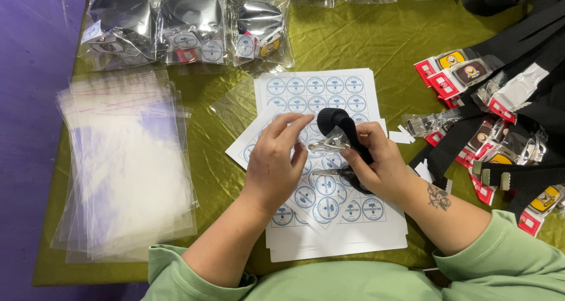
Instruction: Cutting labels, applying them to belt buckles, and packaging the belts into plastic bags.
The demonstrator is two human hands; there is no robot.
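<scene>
My right hand (pixel 379 162) grips a rolled black belt (pixel 341 124) whose buckle end is wrapped in clear plastic (pixel 326 143). My left hand (pixel 276 156) pinches that plastic-wrapped buckle with thumb and forefinger, just left of the roll. Both hands hover over stacked white sheets of round blue-and-white stickers (pixel 318 92) lying on the olive-green cloth (pixel 365 39). Black-handled scissors (pixel 344 174) lie on the sheets under my right hand, partly hidden.
A thick stack of clear plastic bags (pixel 126 159) lies at left. Bagged rolled black belts (pixel 188 18) line the far edge. A heap of unpacked black belts with tagged buckles (pixel 500 124) fills the right side. Small white paper scraps (pixel 403 136) lie beside the sheets.
</scene>
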